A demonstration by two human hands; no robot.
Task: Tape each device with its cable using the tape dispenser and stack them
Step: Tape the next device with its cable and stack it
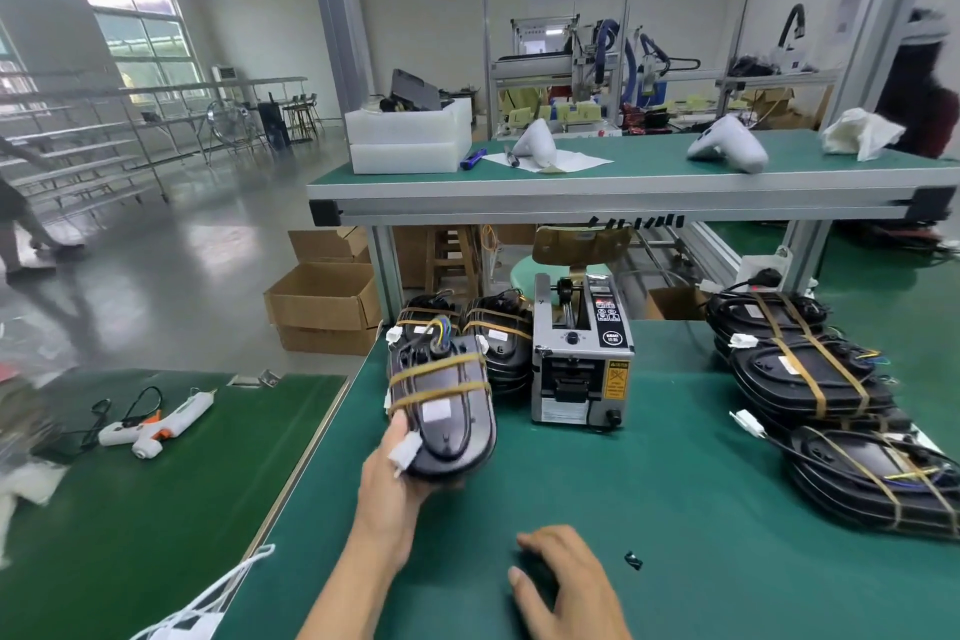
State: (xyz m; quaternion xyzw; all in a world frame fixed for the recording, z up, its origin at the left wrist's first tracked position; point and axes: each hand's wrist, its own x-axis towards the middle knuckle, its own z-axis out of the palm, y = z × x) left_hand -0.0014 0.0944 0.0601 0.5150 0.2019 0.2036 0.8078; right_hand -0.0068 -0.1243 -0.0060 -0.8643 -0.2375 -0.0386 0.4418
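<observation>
Two tape bands on black oval device point(441, 411); my left hand point(387, 489) grips it; right hand point(563, 582) relaxed, empty. Stacking step; next needs placing on taped black stack point(467, 333).

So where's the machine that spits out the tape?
In the head view, the tape dispenser stands mid-table on the green mat, just right of the taped device that the left hand holds, with the stacked devices farther right.

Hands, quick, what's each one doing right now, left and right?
Left hand: grips the near end of a taped black device, thumb on its side.
Right hand: holds nothing, fingers loosely curled, resting on the green table.
</observation>
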